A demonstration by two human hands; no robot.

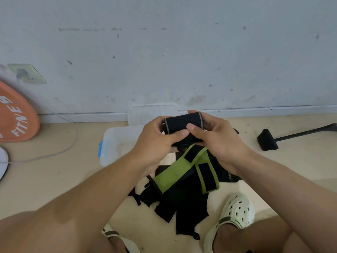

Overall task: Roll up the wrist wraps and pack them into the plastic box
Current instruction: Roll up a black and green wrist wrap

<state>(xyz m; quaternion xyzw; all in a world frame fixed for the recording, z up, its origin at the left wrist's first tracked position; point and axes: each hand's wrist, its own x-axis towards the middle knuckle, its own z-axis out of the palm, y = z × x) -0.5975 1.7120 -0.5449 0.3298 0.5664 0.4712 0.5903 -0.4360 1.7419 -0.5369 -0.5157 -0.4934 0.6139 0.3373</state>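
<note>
A black wrist wrap with grey edges [183,123] is rolled into a thick cylinder and held in the air by both hands. My left hand [156,141] grips its left end, my right hand [217,141] its right end, and the thumbs meet on the front. Below the hands, green wraps with black velcro patches [175,174] lie on a heap of loose black wraps [182,203] on the floor. The clear plastic box [116,141] with a blue latch sits behind the hands, partly hidden by my left hand. Its lid [151,112] leans against the wall.
An orange weight plate [16,115] leans on the wall at far left, with a white cable [71,141] curling over the floor beside it. A black stand foot [268,139] lies at right. My feet in pale clogs [235,212] flank the heap.
</note>
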